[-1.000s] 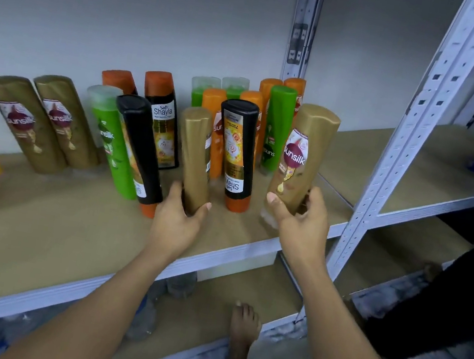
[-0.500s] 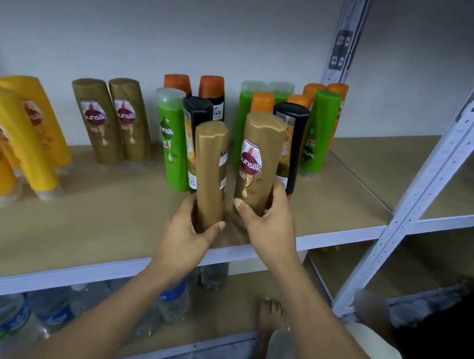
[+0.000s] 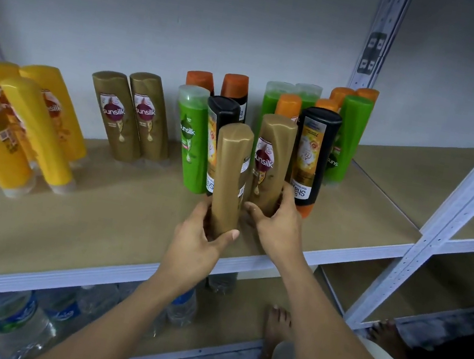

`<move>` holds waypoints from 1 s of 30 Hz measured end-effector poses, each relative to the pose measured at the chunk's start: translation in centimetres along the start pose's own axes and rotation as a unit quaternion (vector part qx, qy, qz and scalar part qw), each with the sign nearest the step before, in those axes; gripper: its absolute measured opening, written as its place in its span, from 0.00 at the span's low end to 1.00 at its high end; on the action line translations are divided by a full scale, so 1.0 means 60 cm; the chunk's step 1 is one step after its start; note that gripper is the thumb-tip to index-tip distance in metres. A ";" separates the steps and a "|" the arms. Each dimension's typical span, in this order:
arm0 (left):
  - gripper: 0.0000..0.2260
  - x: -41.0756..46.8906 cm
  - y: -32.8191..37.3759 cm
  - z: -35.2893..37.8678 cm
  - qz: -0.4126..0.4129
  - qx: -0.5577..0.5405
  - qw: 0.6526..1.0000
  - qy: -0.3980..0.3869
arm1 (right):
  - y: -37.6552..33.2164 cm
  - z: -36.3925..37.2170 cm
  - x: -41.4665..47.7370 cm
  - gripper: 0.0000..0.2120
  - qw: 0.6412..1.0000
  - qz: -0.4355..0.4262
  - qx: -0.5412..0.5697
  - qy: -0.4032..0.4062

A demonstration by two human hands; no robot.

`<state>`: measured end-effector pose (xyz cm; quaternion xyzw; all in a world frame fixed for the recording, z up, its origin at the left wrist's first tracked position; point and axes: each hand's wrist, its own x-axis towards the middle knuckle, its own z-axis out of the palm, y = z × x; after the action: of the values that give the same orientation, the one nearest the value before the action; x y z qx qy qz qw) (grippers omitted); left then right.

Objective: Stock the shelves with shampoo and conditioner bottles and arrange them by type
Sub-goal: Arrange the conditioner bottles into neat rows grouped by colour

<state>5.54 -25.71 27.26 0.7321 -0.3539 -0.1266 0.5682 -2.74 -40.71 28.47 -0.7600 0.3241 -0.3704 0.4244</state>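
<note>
My left hand (image 3: 197, 243) grips a gold Sunsilk bottle (image 3: 229, 174) by its lower end, back label toward me, just above the wooden shelf (image 3: 126, 223). My right hand (image 3: 277, 221) grips a second gold Sunsilk bottle (image 3: 272, 160) right beside it, front label facing me. Two matching gold bottles (image 3: 131, 116) stand at the back, left of centre. Behind my hands stand a green bottle (image 3: 190, 139), black bottles with orange ends (image 3: 310, 157) and several green and orange bottles (image 3: 337, 108).
Several yellow bottles (image 3: 18, 121) stand at the shelf's left end. A white perforated upright (image 3: 461, 193) bounds the shelf on the right, with another shelf bay beyond it. Water bottles (image 3: 15, 314) lie on the lower shelf. Bare feet (image 3: 277, 322) show on the floor below.
Both hands have carried the two gold bottles leftward along the shelf, and they now sit close together. The view has swung left, bringing the yellow bottles into sight.
</note>
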 end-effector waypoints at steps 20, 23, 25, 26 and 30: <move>0.21 0.144 -0.073 -0.252 -0.066 0.054 0.979 0.182 | 0.000 0.004 -0.001 0.28 1.000 -0.006 -0.007 -0.016; 0.24 0.162 -0.091 -0.267 -0.090 0.059 0.978 0.177 | -0.001 0.005 -0.002 0.29 1.000 -0.005 -0.012 -0.015; 0.25 0.167 -0.104 -0.273 -0.105 0.051 0.978 0.172 | -0.003 0.005 -0.003 0.30 1.000 -0.004 -0.014 -0.016; 0.25 0.168 -0.110 -0.274 -0.106 0.056 0.978 0.168 | -0.003 0.005 -0.003 0.30 1.000 -0.004 -0.015 -0.016; 0.25 0.160 -0.113 -0.271 -0.099 0.094 0.980 0.142 | -0.005 0.005 -0.004 0.31 1.000 -0.003 -0.020 -0.014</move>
<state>24.53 -19.30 28.33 0.8243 -0.2059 -0.0425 0.5257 -2.56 -40.26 28.57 -0.7746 0.3233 -0.3540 0.4125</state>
